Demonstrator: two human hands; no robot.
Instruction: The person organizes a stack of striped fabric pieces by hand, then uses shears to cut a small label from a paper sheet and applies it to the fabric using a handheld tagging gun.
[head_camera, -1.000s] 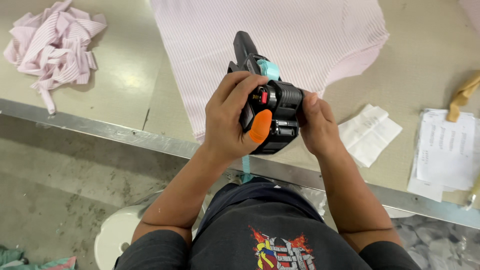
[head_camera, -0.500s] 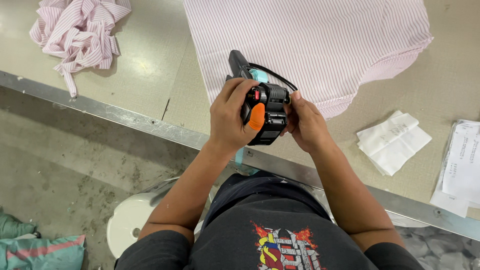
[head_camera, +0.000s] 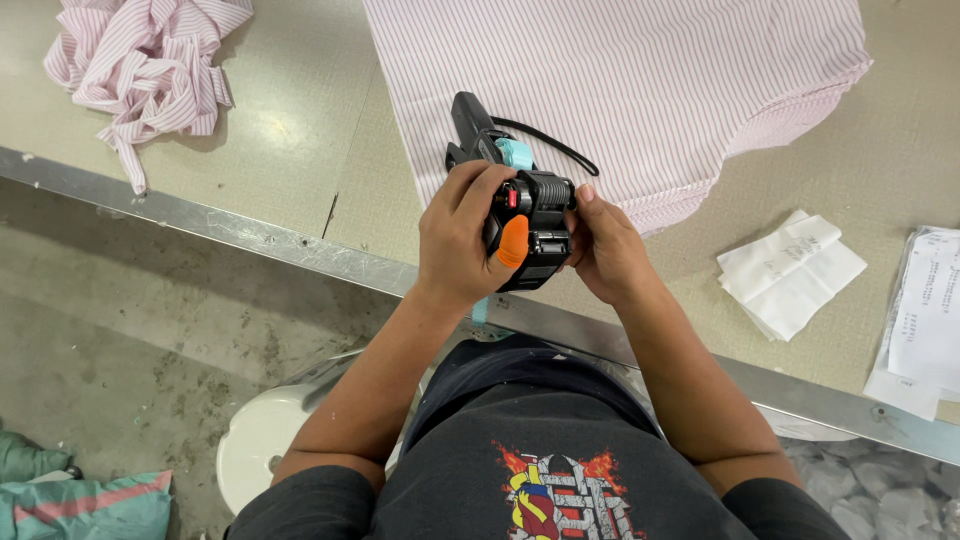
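Observation:
A black label gun (head_camera: 530, 225) with an orange part and a light blue tab is held between both hands above the table's near edge. My left hand (head_camera: 458, 235) wraps around its left side, thumb by the orange part. My right hand (head_camera: 603, 248) grips its right side, fingers on the roller end. The gun's black handle and a thin black strap (head_camera: 545, 140) point away over a stack of pink-and-white striped fabric (head_camera: 620, 85) lying flat on the table.
A crumpled heap of striped fabric strips (head_camera: 140, 65) lies at the far left. Folded white papers (head_camera: 790, 272) and printed sheets (head_camera: 925, 320) rest at the right. A metal table edge (head_camera: 250, 232) runs across; a white stool (head_camera: 262, 440) and teal cloth (head_camera: 85, 505) are below.
The view has shifted, so the table and fabric sit further right and up. Both hands stay on the label gun, which has turned slightly, with the fingers working at its roller end.

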